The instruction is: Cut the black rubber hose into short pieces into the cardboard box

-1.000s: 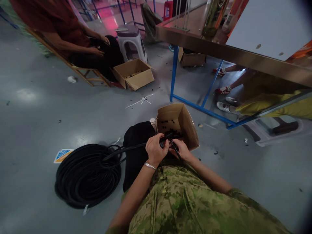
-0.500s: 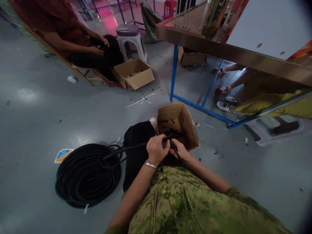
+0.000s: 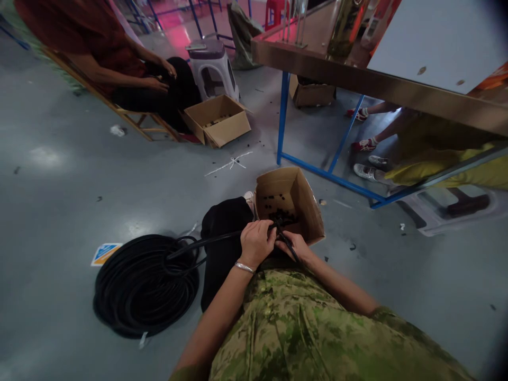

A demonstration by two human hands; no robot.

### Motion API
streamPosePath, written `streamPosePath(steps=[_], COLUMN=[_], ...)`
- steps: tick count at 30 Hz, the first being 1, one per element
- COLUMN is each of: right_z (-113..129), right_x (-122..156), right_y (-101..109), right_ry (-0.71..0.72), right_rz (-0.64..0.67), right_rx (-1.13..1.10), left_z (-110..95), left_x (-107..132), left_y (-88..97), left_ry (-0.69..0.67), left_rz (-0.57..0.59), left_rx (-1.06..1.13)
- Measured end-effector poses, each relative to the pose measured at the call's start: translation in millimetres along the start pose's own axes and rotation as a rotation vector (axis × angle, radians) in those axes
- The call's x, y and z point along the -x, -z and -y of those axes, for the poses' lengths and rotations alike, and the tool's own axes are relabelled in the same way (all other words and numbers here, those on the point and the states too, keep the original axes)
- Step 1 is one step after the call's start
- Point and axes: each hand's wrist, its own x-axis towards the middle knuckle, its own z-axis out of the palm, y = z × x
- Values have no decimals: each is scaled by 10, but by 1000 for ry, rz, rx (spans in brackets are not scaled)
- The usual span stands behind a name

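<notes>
My left hand is closed around a black hose, close to its end. The hose runs left over my dark-trousered leg to a large coil of the same black hose on the floor. My right hand is closed on a slim black tool with long handles; its upper end meets the hose end just in front of my left fingers. Its exact kind is hard to make out. Both hands are over the near edge of a cardboard box, which holds small black pieces.
A table with blue legs stands at the front right, with people's feet beneath it. Ahead on the left a seated person is beside another open cardboard box and a plastic stool. Scraps lie on the floor.
The tool's upper end and the hose end have come slightly lower, with my left hand turned a little over the hose. Both hands keep their hold.
</notes>
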Motion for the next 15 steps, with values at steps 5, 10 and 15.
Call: streamPosePath(steps=[5, 10, 15], right_z=[-12, -3, 1], right_x=[83, 99, 64], right_y=[6, -25, -55], right_ry=[-14, -24, 0], right_rz=[-54, -100, -140], right_rx=[69, 106, 86], left_z=[11, 2, -32], left_x=[-7, -6, -2], left_y=[-4, -13, 45], left_ry=[12, 11, -20], left_rz=[18, -13, -53], left_rx=[-2, -10, -53])
